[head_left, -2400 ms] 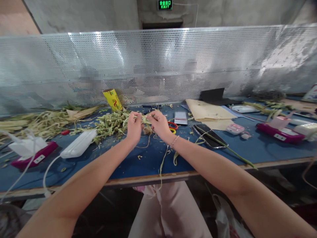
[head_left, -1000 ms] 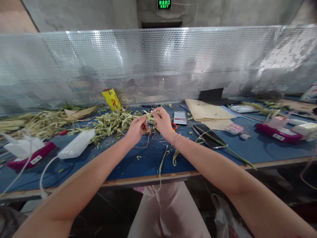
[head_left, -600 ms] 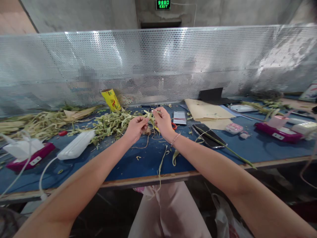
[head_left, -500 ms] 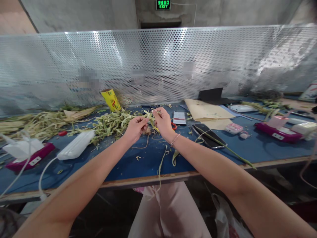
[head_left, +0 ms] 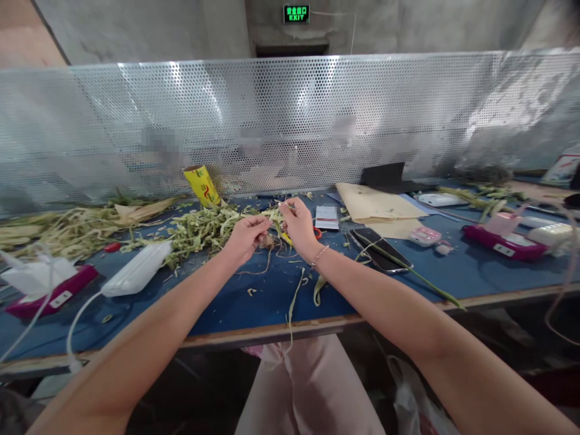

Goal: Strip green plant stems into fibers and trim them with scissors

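Observation:
My left hand is closed in a pinch, thumb against fingertips, above the blue table. Close to its right, my right hand pinches a pale green plant strip between thumb and forefinger. The strip passes towards my left fingertips; whether they grip it is hard to make out. A heap of short green plant strips lies left of and behind my left hand. Beneath the hands sit a small tangle of brown fibre and an orange-red loop, partly hidden by my right wrist.
Around lie a yellow tube, a white power bank-like block, a phone, brown paper, a small card box and two magenta sockets. A perforated metal screen stands behind the table.
My left hand has drawn slightly left and down, so the gap between the hands is a little wider. My right hand stays nearly in place. The view has tilted up slightly.

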Demonstrator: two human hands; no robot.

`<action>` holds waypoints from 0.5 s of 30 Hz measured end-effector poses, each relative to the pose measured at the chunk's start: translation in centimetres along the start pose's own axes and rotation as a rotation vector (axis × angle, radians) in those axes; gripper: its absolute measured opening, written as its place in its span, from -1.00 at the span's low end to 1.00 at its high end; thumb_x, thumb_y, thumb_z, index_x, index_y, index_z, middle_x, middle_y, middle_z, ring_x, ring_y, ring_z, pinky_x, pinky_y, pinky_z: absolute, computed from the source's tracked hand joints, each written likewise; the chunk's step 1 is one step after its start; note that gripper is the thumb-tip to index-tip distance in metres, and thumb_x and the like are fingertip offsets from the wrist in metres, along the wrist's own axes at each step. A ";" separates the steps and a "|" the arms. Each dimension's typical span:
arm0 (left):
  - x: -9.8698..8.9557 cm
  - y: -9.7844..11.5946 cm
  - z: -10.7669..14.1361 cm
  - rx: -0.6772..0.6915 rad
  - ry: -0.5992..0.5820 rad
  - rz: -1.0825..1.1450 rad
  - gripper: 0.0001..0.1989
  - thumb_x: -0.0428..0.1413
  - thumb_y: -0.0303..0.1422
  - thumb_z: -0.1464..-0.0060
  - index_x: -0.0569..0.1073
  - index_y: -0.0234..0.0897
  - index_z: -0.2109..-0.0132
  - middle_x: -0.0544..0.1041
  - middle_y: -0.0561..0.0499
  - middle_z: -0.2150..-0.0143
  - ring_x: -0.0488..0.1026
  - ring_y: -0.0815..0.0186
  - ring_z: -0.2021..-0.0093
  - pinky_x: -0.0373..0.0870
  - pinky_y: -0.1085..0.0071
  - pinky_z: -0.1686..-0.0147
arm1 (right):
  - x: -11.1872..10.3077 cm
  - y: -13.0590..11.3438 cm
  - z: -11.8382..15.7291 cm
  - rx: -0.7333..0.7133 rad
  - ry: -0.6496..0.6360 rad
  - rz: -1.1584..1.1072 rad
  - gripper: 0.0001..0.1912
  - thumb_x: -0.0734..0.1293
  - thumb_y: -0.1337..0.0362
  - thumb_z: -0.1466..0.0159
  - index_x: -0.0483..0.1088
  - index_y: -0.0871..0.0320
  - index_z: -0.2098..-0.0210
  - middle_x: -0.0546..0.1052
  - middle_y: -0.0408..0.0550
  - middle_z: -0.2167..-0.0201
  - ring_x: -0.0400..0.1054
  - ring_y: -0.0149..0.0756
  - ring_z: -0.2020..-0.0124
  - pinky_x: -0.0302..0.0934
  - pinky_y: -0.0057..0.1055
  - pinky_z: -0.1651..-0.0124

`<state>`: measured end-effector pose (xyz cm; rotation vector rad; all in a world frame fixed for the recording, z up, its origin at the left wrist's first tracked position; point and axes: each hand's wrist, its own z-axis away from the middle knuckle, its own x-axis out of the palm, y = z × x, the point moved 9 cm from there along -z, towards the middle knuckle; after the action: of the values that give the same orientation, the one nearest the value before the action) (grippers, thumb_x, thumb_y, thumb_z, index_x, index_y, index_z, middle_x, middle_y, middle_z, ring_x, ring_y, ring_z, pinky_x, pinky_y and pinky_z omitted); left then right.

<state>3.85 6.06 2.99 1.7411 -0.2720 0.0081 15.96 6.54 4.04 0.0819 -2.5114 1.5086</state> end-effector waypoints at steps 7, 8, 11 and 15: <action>0.1 0.0 0.2 -0.047 -0.002 0.056 -0.79 0.25 -0.46 0.42 0.44 -0.38 0.48 0.27 0.16 0.72 0.12 0.60 0.70 0.01 0.60 0.71 | -0.4 0.0 -0.4 -0.024 0.020 0.019 -0.83 0.19 0.14 -0.12 0.16 0.10 0.44 0.13 -0.33 0.73 0.03 -0.56 0.72 -0.06 -0.58 0.62; 0.2 0.0 0.2 -0.046 -0.011 0.061 -0.78 0.24 -0.47 0.42 0.44 -0.38 0.47 0.27 0.16 0.72 0.11 0.60 0.71 0.00 0.60 0.71 | -0.4 0.0 -0.4 -0.023 0.019 0.018 -0.83 0.19 0.14 -0.12 0.16 0.10 0.44 0.13 -0.33 0.73 0.02 -0.56 0.72 -0.06 -0.58 0.62; 0.6 -0.1 0.3 -0.052 -0.053 0.057 -0.79 0.22 -0.47 0.38 0.41 -0.36 0.46 0.23 0.19 0.73 0.08 0.60 0.72 -0.02 0.59 0.72 | -0.3 0.0 -0.4 -0.010 0.014 0.009 -0.84 0.19 0.15 -0.12 0.15 0.10 0.43 0.13 -0.34 0.73 0.00 -0.56 0.73 -0.08 -0.58 0.64; 0.9 -0.2 0.5 -0.044 -0.101 0.051 -0.80 0.20 -0.41 0.30 0.33 -0.30 0.46 0.18 0.21 0.73 0.08 0.55 0.72 0.01 0.56 0.70 | 0.1 -0.5 0.0 -0.030 -0.023 0.032 -0.85 0.19 0.16 -0.13 0.14 0.10 0.44 0.13 -0.33 0.73 0.04 -0.56 0.72 -0.07 -0.57 0.63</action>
<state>4.71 5.49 2.85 1.6934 -0.3879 -0.0488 15.91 6.35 4.54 0.0551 -2.5641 1.4896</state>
